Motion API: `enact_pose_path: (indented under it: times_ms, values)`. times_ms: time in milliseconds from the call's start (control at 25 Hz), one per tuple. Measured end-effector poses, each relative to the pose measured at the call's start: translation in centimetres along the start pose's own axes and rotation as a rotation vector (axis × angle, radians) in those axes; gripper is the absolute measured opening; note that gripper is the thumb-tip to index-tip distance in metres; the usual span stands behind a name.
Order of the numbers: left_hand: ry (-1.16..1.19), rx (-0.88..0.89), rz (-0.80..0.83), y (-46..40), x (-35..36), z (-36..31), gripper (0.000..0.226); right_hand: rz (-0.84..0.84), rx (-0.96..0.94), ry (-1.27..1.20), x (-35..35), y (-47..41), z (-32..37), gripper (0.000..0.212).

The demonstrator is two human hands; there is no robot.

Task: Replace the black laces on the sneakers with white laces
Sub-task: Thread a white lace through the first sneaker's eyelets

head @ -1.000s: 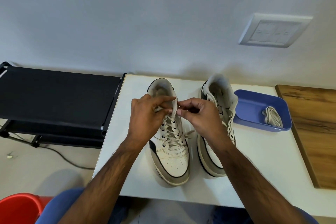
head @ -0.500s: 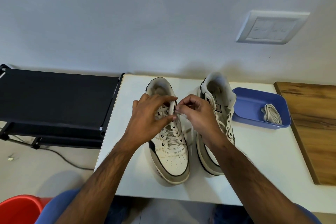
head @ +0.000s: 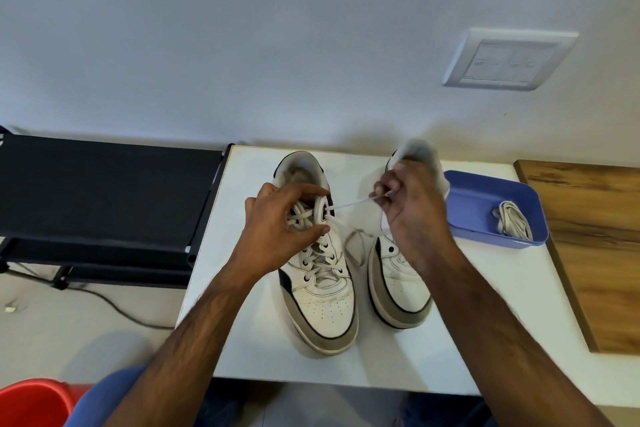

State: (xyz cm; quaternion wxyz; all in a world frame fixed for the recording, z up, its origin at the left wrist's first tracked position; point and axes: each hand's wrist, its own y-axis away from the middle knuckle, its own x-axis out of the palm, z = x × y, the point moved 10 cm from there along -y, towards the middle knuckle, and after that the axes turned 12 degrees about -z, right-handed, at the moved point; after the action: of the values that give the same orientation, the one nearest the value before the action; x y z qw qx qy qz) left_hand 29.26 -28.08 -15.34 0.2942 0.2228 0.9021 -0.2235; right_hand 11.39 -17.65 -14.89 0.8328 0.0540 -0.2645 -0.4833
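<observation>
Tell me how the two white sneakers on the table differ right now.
The left white sneaker stands fully in view with white lace crossed through its eyelets; the right white sneaker is largely hidden behind the right hand, so its lacing cannot be judged. The left hand grips the left sneaker's top while the right hand pulls a white lace end out of it; nothing grips the right sneaker. Both share white uppers, grey toe trim and dark accents.

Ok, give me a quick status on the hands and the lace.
Left hand grips left sneaker at top eyelets. Right hand pinches white lace, drawn taut. Nothing in the way.
</observation>
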Motion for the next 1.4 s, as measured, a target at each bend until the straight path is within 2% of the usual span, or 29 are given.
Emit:
enact_pose_path:
  times_ms: [160, 240, 320, 520, 640, 720, 840, 880, 920, 1000, 1040, 1120, 1240, 1320, 1400]
  values:
    - [-0.002, 0.004, -0.011, -0.1, 0.0, 0.0, 0.050, 0.268, -0.294, 0.902, 2.7, 2.0, -2.2, 0.005]
    - [0.010, 0.009, -0.017, -0.1, -0.1, -0.1, 0.051, 0.348, -0.430, 1.128, 3.6, 2.6, -2.9, 0.010]
    - [0.014, 0.017, -0.017, 0.0, -0.1, -0.2, 0.051, 0.361, -0.547, 1.242, 4.0, 2.7, -2.9, 0.015]
    - [0.007, 0.031, 0.000, -0.1, 0.1, -0.4, 0.049, 0.432, -0.653, 1.179, 4.5, 2.9, -2.6, 0.008]
    - [-0.007, 0.019, 0.011, -0.1, -0.1, -0.2, 0.050, 0.393, -0.749, 1.084, 4.8, 3.0, -0.2, 0.009]
    - [-0.013, 0.004, 0.025, -0.1, -0.1, 0.0, 0.052, 0.330, -0.651, 0.751, 3.7, 2.3, 2.2, 0.008]
    - [-0.003, -0.016, 0.047, -0.1, 0.0, 0.2, 0.055, 0.302, -0.257, -0.021, 1.8, 1.4, 4.1, 0.018]
    - [-0.003, -0.013, 0.053, -0.1, 0.0, 0.1, 0.055, 0.263, -0.163, -0.115, 1.5, 1.1, 3.7, 0.024]
    - [-0.005, -0.011, 0.058, -0.1, 0.0, 0.1, 0.055, 0.205, -0.129, -0.051, 1.2, 0.9, 3.0, 0.028]
    - [0.003, -0.017, 0.061, -0.1, 0.0, 0.1, 0.054, 0.172, -0.237, 0.467, 1.5, 1.1, 2.0, 0.018]
    - [0.013, -0.018, 0.060, -0.1, 0.0, 0.1, 0.053, 0.230, -0.307, 0.750, 2.1, 1.7, 1.2, 0.013]
    - [0.027, 0.003, 0.047, -0.1, -0.1, 0.0, 0.053, 0.397, -0.369, 1.096, 2.8, 2.6, -1.0, 0.025]
    - [0.039, 0.004, 0.045, 0.0, 0.0, 0.1, 0.054, 0.454, -0.469, 1.192, 3.2, 2.9, -1.9, 0.013]
    - [0.038, -0.001, 0.046, 0.0, 0.0, 0.1, 0.054, 0.425, -0.554, 1.122, 3.6, 2.8, -1.5, 0.003]
    - [0.026, -0.002, 0.054, 0.0, 0.0, -0.1, 0.054, 0.344, -0.581, 1.021, 3.3, 2.2, -0.3, 0.003]
